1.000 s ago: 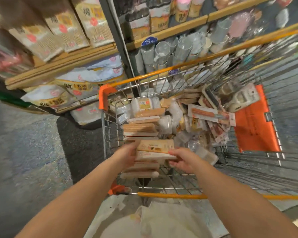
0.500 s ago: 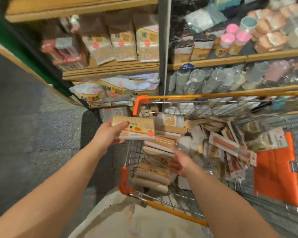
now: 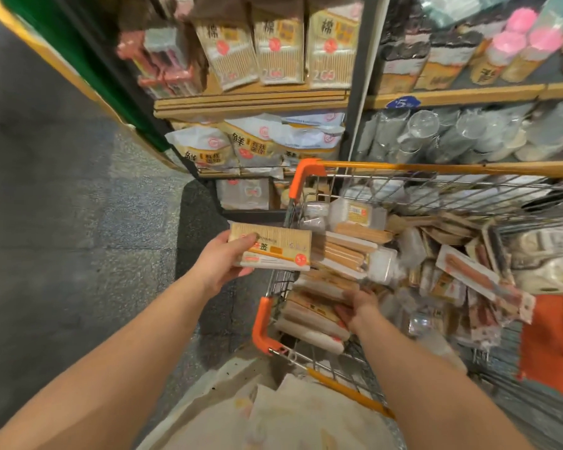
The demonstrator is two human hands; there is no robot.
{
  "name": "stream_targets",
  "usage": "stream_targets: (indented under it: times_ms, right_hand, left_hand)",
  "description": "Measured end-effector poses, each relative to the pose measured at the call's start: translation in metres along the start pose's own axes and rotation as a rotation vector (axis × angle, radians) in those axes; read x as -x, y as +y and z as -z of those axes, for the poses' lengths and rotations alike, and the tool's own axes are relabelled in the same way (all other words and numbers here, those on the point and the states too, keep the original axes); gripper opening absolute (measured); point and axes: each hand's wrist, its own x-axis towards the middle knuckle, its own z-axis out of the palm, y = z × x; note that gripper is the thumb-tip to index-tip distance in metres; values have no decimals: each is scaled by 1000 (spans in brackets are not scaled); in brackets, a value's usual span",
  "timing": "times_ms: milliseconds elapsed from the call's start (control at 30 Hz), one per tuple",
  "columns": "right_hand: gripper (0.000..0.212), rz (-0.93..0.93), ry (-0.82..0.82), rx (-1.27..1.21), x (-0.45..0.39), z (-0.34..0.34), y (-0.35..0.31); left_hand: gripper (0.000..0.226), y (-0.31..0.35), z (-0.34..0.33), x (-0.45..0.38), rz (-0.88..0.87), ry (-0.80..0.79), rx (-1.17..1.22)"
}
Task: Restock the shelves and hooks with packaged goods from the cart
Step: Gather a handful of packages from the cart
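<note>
Beside the cart [image 3: 306, 172], just outside its near left corner, my left hand [image 3: 220, 264] grips one flat pack of bamboo sticks [image 3: 273, 251], thumb curled over the top face and fingers underneath, so the pack is lifted clear of the basket and has not reached any shelf. My right hand [image 3: 358, 308] is down inside the basket, its fingers curled against the stack of similar packs [image 3: 312, 316] piled along the near left wall; whether it already has a firm hold on one or is only touching the top pack, I cannot tell, since that area is blurred.

Judging by how things lie, the job is far from over. The basket holds that whole stack plus a loose heap of carded items [image 3: 481, 280], clear boxes [image 3: 358, 212] and other packets spread across to the orange seat flap [image 3: 553, 339]. The shelves [image 3: 251, 103] ahead look well filled with cotton-swab bags [image 3: 278, 43] above and white bags [image 3: 251, 144] below, and I see no obvious gap for this pack from here. What remains, I reckon, is finding its spot, placing it, then emptying nearly everything from the basket.
</note>
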Motion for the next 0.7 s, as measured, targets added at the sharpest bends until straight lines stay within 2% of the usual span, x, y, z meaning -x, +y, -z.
stream_targets:
  times_ms: [100, 267, 367, 433, 500, 567, 700]
  right_hand:
    - [54, 28, -53, -126, 14, 15, 4]
    - [51, 107, -249, -227, 49, 48, -13]
    - [62, 159, -337, -324, 70, 61, -32]
    - [48, 215, -416, -375, 85, 66, -46]
    - [32, 273, -462, -357, 101, 66, -58]
    - [28, 320, -517, -311, 115, 61, -68]
    - [38, 379, -625, -102, 129, 36, -78]
  left_hand:
    - [22, 1, 3, 0, 9, -30, 52]
    - [18, 4, -3, 0, 38, -62, 171]
    - [20, 12, -13, 4, 15, -115, 185]
    - [24, 18, -20, 8, -3, -137, 192]
    - [31, 22, -25, 11, -11, -145, 182]
    - [35, 24, -27, 13, -8, -157, 183]
    - [34, 22, -33, 20, -19, -211, 181]
